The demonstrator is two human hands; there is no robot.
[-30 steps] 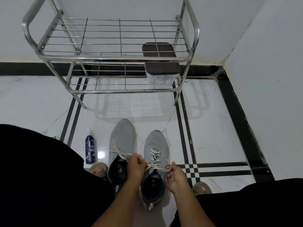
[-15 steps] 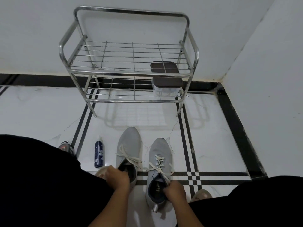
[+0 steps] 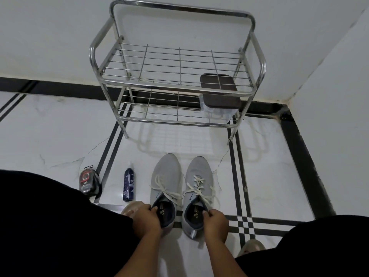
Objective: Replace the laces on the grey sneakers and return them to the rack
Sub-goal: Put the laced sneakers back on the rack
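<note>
Both grey sneakers already carry white laces through their eyelets, so the lacing part seems done, and what is left is to lift the pair and put it back on the rack (image 3: pixel 177 62). The left sneaker (image 3: pixel 165 176) and the right sneaker (image 3: pixel 198 178) stand side by side on the floor just in front of the rack, toes pointing toward it, almost touching each other. The left hand (image 3: pixel 146 218) grips the collar of the left sneaker at its heel end, with fingers hooked inside the opening, and the right hand (image 3: pixel 215 220) holds the right sneaker in the same way. The laces (image 3: pixel 196 186) lie loose and spread across the tongues; I cannot say for sure if they are tied in a bow. The uppers look like soft grey knit with a dark lining, and they should bend easily. Both shelves of the rack have free wire space to the left of the brown-lidded container (image 3: pixel 219 94) on the lower shelf.
</note>
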